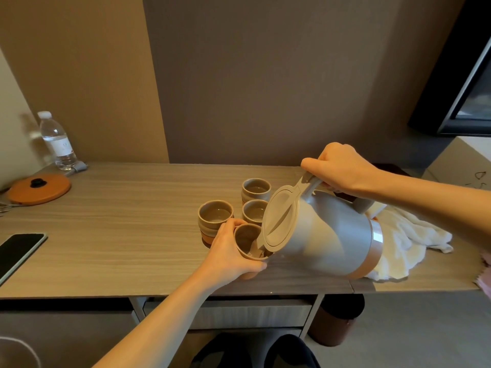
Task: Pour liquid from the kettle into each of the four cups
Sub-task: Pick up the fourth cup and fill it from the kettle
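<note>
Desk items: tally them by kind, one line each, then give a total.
Cups: 4 (far, left, middle, held)
Kettle: 1
Water bottle: 1
Orange lid: 1
Phone: 1
White towel: 1
Total: 9

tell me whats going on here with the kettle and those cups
A person is pouring from a grey kettle, tipped by its handle with the right hand, into a cup gripped by the left hand. Three more cups stand on the desk just behind, and they seem to hold liquid already. A white towel lies behind the kettle.
</note>
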The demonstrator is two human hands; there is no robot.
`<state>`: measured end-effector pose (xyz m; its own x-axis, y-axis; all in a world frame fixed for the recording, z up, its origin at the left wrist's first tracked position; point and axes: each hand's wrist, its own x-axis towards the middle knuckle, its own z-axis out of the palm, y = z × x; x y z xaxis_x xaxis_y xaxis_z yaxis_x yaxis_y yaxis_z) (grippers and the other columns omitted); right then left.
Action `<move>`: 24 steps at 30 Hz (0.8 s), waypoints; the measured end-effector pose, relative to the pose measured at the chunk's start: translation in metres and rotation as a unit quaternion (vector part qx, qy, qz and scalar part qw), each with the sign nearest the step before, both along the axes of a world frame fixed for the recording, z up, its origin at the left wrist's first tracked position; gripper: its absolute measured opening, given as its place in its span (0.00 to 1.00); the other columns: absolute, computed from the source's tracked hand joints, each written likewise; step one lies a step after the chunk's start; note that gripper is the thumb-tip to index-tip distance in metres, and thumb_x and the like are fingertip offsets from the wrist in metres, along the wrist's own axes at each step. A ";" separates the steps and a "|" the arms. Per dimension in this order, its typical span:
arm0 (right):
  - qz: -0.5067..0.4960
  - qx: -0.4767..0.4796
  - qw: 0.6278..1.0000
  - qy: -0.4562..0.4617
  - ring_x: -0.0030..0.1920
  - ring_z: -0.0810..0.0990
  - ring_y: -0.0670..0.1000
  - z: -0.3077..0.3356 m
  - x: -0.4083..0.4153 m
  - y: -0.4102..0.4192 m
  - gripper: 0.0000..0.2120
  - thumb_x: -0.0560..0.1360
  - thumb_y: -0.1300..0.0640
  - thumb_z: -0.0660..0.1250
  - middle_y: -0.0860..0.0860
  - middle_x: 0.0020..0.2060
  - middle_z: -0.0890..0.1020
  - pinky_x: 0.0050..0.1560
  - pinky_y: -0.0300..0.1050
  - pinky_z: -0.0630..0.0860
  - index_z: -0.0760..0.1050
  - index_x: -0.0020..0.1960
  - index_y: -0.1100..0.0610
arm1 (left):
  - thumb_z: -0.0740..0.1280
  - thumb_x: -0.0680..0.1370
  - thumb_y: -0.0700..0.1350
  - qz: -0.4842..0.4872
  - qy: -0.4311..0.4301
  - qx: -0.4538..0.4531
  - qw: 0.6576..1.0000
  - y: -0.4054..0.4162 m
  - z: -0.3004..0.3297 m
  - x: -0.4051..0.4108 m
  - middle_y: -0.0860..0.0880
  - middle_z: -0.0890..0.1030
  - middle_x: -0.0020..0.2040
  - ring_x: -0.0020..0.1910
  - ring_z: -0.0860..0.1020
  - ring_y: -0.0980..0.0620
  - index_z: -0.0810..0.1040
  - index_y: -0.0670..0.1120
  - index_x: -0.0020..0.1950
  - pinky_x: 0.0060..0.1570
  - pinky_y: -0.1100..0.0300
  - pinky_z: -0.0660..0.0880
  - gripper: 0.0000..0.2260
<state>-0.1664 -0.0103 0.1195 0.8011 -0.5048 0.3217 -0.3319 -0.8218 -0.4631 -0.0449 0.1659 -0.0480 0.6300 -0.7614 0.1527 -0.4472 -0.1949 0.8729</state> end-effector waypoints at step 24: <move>0.010 -0.036 0.999 0.032 0.25 0.66 0.52 0.004 0.000 0.007 0.25 0.75 0.49 0.59 0.53 0.19 0.66 0.32 0.49 0.70 0.66 0.21 0.58 | 0.83 0.59 0.47 -0.014 0.001 -0.011 1.000 0.001 0.001 -0.005 0.52 0.75 0.60 0.59 0.75 0.53 0.69 0.52 0.61 0.58 0.55 0.76 0.36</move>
<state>-0.1668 -0.0037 0.1232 0.8303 -0.4666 0.3049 -0.3424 -0.8585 -0.3817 -0.0497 0.1674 -0.0467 0.6095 -0.7745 0.1696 -0.4510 -0.1627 0.8776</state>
